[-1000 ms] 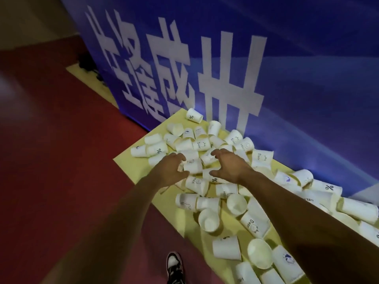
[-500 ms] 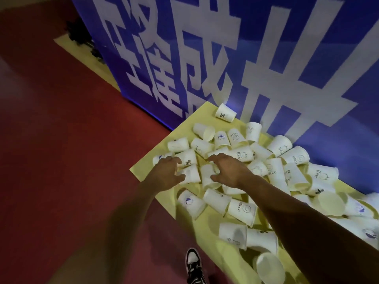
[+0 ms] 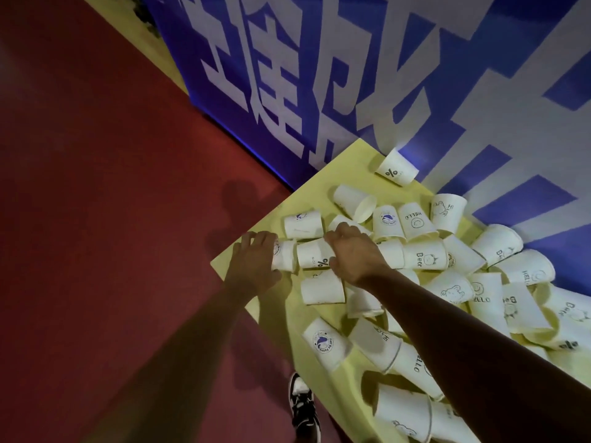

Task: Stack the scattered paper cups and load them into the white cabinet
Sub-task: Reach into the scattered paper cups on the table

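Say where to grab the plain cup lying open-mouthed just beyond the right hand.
Grip the plain cup across its side wall near the base, coming from above on its left. It lies on its side, mouth facing the crowded cups to the right. Bare table lies left of its base, so there is likely room.

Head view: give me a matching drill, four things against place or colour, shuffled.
A. far % cup
B. left hand
C. shoe
D. table

1. on the red floor
2. yellow
3. alone, by the blue banner
4. at the table's edge, against a cup

Pairs: A-3, B-4, C-1, D-2
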